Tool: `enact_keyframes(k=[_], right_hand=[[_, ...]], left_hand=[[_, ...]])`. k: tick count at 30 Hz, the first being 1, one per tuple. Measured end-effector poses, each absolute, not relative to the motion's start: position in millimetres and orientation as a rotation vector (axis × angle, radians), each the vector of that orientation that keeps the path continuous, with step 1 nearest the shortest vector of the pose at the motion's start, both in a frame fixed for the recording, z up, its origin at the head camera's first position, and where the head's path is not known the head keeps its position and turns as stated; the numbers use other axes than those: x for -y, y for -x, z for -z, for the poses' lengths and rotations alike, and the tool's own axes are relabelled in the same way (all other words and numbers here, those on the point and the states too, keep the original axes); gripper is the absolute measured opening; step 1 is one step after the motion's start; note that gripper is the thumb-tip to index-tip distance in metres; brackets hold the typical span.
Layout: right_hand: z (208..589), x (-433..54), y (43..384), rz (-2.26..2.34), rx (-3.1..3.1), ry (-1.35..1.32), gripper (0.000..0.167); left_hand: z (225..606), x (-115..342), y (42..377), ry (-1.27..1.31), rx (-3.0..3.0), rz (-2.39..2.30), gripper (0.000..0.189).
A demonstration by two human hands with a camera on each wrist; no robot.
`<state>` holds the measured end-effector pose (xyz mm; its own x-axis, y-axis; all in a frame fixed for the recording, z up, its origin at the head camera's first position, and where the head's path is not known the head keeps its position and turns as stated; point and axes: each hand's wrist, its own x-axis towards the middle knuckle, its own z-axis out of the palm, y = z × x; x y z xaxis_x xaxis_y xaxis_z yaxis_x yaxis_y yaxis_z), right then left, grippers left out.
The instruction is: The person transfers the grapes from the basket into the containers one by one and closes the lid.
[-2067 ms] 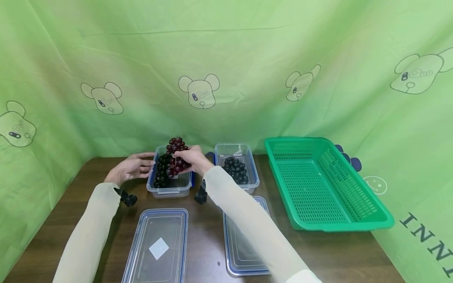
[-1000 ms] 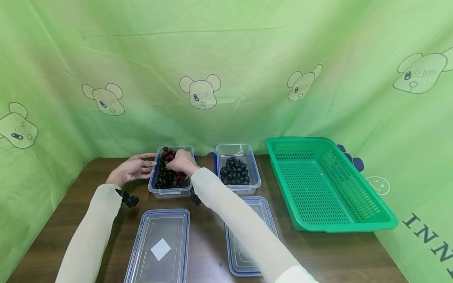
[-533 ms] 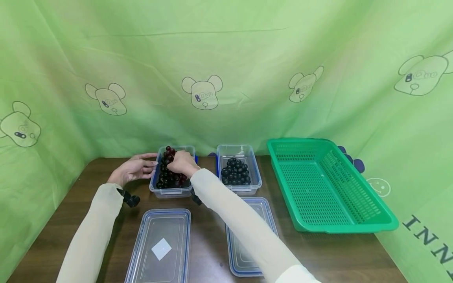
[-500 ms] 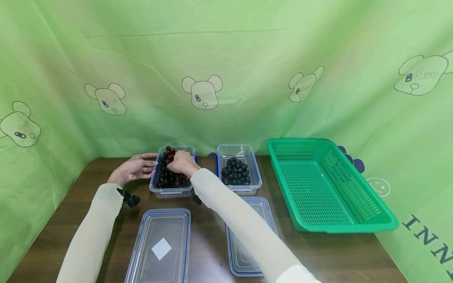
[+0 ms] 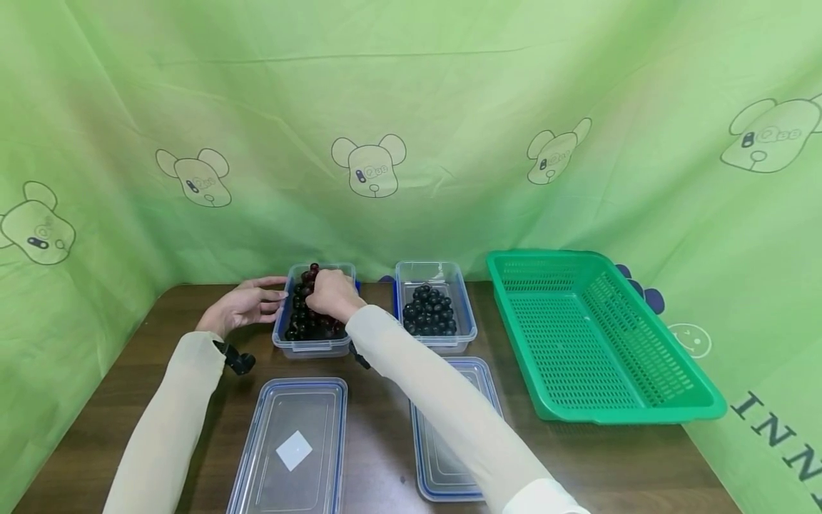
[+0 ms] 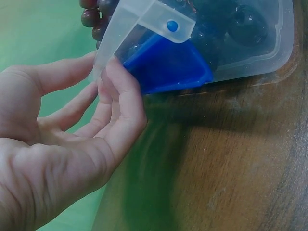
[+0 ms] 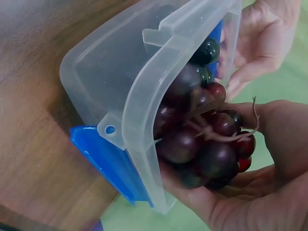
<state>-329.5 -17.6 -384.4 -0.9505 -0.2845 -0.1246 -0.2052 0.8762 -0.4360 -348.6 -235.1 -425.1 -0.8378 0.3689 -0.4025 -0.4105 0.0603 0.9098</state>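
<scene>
Gripping a bunch of round, dark red grapes (image 7: 216, 159) in the right hand (image 5: 332, 294), with fingers and thumb curled about the fruit, and holding it partly down in a clear rectangular plastic container (image 5: 315, 349), toward the back left of the brown wooden table (image 5: 379, 428). Showing a thin brown stem (image 7: 231, 138) on the bunch in the right wrist view. Touching the container's left rim with the left hand (image 5: 242, 305), loosely bending its fingers rather than clasping, apparently steadying that side beside a lowered blue plastic clasp (image 6: 168, 67). Sharing the container with round black-green grapes (image 5: 297, 314), and hiding part of the contents beneath the right hand.

Judging progress: looking mostly done with the filling, already having round blue-black grapes (image 5: 429, 312) lying in a second clear plastic container (image 5: 469, 330) just to the right. Still lacking a release of the red bunch, and lacking a cover on either container. Lying flat in front: a clear blue-edged lid with a white square label (image 5: 294, 450), and another clear blue-edged lid (image 5: 439, 457), partly hidden behind the right sleeve. Standing farther right: a green perforated plastic basket (image 5: 571, 335), well apart from both hands.
</scene>
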Motion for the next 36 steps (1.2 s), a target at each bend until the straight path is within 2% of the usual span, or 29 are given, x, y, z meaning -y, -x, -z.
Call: enact_keyframes(k=[5,12,23,36], right_hand=[[384,20,327,0.541,-2.912,0.407,0.044],[372,10,318,0.425,-2.962,0.423,0.051],[367,-17,324,0.685,-2.848,0.36,0.055],[320,-70,315,0.827,-2.839,0.382,0.06]], left_hand=[[425,236,349,0.048,-1.79,-1.838,0.067],[425,236,349,0.036,-1.799,-1.831,0.068],[428,238,349,0.032,-1.78,-1.833,0.07],[427,238,348,0.035,-1.771,-1.85,0.068]])
